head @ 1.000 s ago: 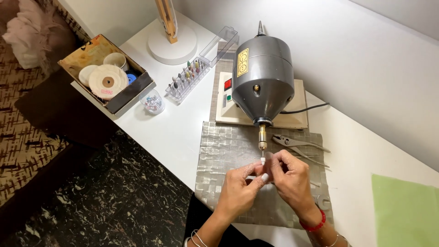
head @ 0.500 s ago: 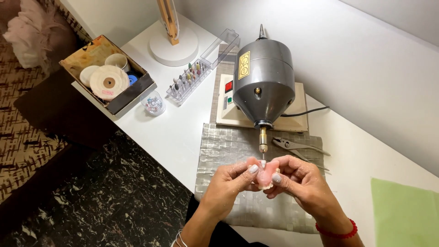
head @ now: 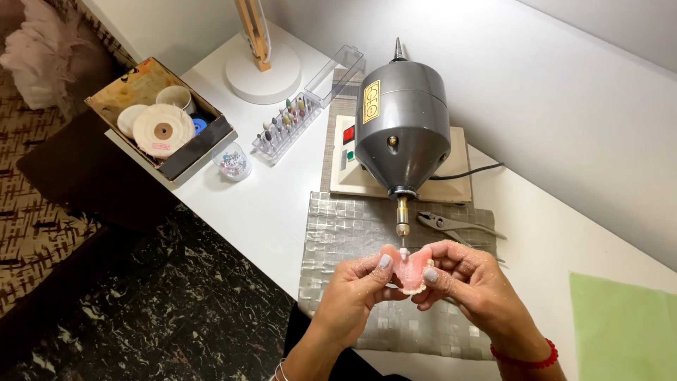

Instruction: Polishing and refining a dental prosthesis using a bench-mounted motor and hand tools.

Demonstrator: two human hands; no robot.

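Both hands hold one pink denture [head: 409, 269] with white teeth over a silvery woven mat [head: 352, 226]. My left hand [head: 363, 289] pinches its left side, thumb on top. My right hand [head: 469, 279] grips the right side. A red cord bracelet circles the right wrist. The denture's upper middle touches the small white tip [head: 403, 250] on the brass spindle of a grey bench motor [head: 402, 127], which sits on a cream base behind the mat.
Pliers [head: 451, 224] lie on the mat right of the spindle. A clear rack of burs [head: 285, 123], a small glass dish [head: 231, 162], a cardboard box of buffing wheels [head: 162, 127] and a round white stand base [head: 262, 70] sit further left. A green sheet [head: 624, 331] lies at right.
My hands have risen from the mat and spread apart, and the pink denture now shows between them, held up against the spindle tip.
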